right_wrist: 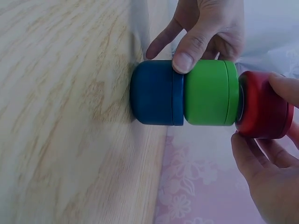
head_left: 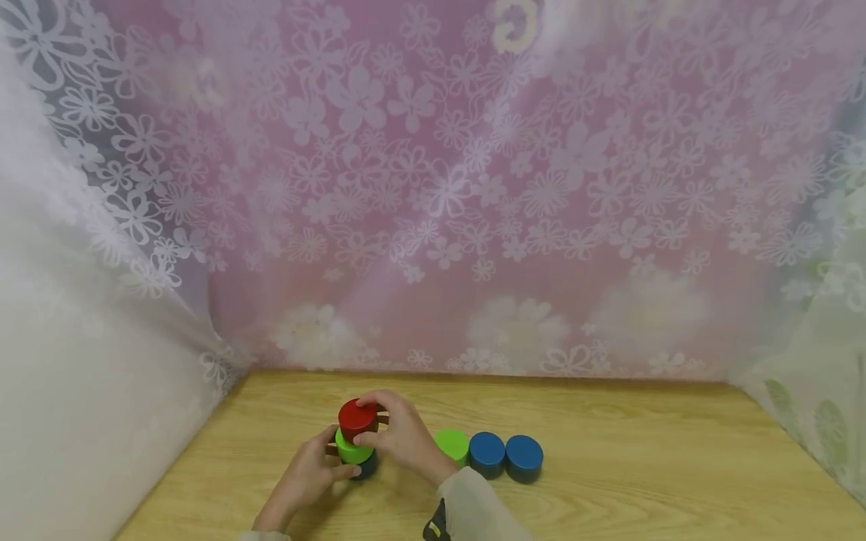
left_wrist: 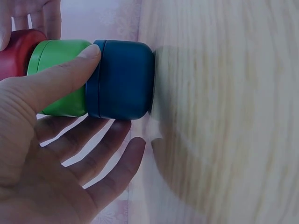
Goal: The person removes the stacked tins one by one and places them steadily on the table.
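Three small round lidded canisters form a stack on the table at left of centre in the head view. At the bottom stands a dark blue canister [left_wrist: 125, 79], with a green canister [right_wrist: 208, 93] upon it. My left hand [head_left: 307, 472] steadies these two, its thumb at the seam between them and its fingers along the opposite side. On top is a red canister [head_left: 357, 418], which my right hand [head_left: 404, 439] grips between thumb and fingers. In the right wrist view the red canister tilts slightly against the green lid, a dark gap showing along one edge.
To the right of the stack, another green canister [head_left: 452, 445] and two blue canisters, one in the middle [head_left: 487, 454] and one at the end [head_left: 524, 458], stand in a row on the wooden table [head_left: 643, 451]. A flowered pink curtain [head_left: 473, 188] hangs behind the table.
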A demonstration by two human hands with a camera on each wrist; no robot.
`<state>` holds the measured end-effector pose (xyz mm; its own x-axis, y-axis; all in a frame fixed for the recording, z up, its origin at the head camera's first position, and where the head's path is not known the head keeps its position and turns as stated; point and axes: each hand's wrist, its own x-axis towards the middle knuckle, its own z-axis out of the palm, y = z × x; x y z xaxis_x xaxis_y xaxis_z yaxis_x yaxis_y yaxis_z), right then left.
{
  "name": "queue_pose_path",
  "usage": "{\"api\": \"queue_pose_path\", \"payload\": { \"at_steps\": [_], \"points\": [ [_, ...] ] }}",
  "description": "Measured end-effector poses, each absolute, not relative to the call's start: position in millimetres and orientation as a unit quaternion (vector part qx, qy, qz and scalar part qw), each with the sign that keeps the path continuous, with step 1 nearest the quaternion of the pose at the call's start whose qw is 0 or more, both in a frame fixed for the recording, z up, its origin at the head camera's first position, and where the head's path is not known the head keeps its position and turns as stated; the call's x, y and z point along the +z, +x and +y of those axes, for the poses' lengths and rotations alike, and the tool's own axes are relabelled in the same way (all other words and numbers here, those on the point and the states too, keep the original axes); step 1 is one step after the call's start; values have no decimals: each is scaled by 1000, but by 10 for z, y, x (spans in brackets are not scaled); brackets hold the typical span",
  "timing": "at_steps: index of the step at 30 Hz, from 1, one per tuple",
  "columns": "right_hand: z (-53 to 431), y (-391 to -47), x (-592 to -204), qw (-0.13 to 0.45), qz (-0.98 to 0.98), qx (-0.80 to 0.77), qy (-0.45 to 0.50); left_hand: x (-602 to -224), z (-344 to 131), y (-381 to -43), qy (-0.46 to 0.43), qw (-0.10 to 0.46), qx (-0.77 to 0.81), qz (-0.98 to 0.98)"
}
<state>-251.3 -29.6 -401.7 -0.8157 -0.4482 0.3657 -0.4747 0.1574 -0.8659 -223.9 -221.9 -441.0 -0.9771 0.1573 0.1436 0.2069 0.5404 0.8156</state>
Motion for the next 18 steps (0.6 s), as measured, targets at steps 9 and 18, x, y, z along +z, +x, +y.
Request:
{"api": "queue_pose_path", "payload": {
  "at_steps": [9, 18],
  "points": [
    [-155, -2525, -3975, 17, -765, 565, 309, -4380, -2214, -2219, -91, 28, -457, -884],
    [55, -2549, -3920, 29, -766, 565, 305, -4361, -2178, -2227, -95, 30, -446, -889]
  ]
}}
